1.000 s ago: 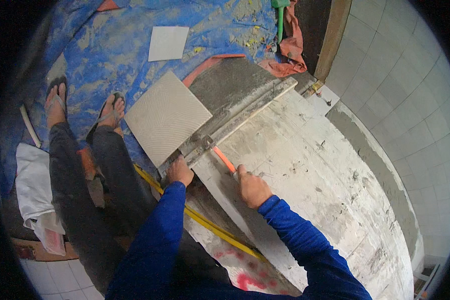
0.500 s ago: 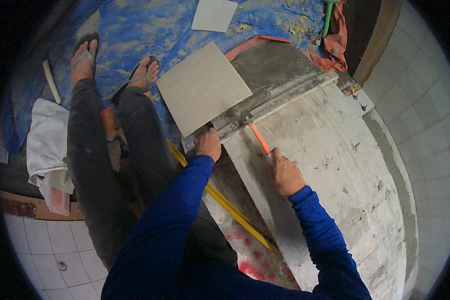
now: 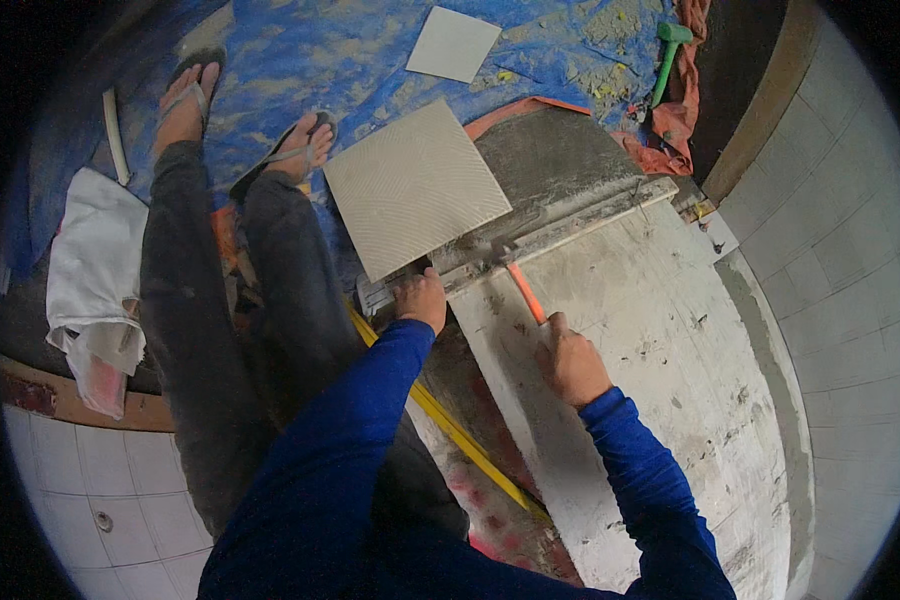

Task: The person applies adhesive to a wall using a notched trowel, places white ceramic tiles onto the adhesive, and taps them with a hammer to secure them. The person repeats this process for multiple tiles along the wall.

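Note:
My right hand [image 3: 578,368] is closed round the orange handle of a hammer [image 3: 528,293]. The hammer's head, somewhat blurred, is at a long mortar-smeared strip [image 3: 595,222]; whether it touches the strip I cannot tell. My left hand [image 3: 421,299] has its fingers curled over the strip's left end, by the corner of a large beige tile [image 3: 418,190]. That tile lies with its ridged face up, left of a patch of grey mortar [image 3: 550,135]. On the near side of the strip spreads a pale, stained slab [image 3: 660,370].
A yellow bar [image 3: 460,435] runs slantwise beside my legs. On the blue sheet [image 3: 300,60] lie a smaller tile [image 3: 454,45] and a green mallet [image 3: 667,65]. A white sack [image 3: 95,260] is at the left. Tiled wall [image 3: 840,200] rises at the right.
The view has shifted a little, so the scene sits slightly lower and the green mallet shows more fully. The hammer stays by the strip, and both hands keep their grip.

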The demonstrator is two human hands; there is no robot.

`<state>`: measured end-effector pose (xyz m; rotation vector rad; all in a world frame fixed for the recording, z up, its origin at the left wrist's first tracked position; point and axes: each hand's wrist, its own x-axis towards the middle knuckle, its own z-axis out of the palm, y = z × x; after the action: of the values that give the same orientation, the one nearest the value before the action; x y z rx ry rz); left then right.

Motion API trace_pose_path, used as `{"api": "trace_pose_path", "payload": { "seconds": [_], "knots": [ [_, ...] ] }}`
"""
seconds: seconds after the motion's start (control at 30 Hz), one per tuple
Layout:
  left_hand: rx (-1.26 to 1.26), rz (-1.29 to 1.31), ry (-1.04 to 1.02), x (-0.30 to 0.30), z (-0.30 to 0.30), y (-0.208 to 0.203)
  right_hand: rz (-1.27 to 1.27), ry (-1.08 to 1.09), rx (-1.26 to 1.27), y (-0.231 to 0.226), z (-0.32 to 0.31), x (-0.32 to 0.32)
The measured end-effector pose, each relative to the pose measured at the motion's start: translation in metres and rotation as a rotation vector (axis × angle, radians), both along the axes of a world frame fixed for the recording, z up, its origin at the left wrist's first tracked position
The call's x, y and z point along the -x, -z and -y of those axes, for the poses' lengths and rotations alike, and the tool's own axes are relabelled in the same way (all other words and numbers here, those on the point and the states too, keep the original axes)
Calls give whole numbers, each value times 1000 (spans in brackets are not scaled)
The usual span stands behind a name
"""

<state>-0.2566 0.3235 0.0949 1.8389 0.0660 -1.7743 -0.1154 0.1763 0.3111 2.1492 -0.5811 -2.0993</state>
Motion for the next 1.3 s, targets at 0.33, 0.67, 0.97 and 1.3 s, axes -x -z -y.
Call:
{"api": "trace_pose_path", "payload": {
  "seconds": [0.33,0.67,0.97,1.3],
  "knots": [
    [166,-231,-4,-10,-10,17,272,262,-70,-1,-9,-15],
    [345,-392,172,-29,-16,38,447,727,-25,-18,7,31],
    [235,-194,127,-16,-15,25,448,1027,53,-14,10,29],
    [102,-110,86,-15,-10,1,373,278,-173,-11,-7,0]
  ]
}}
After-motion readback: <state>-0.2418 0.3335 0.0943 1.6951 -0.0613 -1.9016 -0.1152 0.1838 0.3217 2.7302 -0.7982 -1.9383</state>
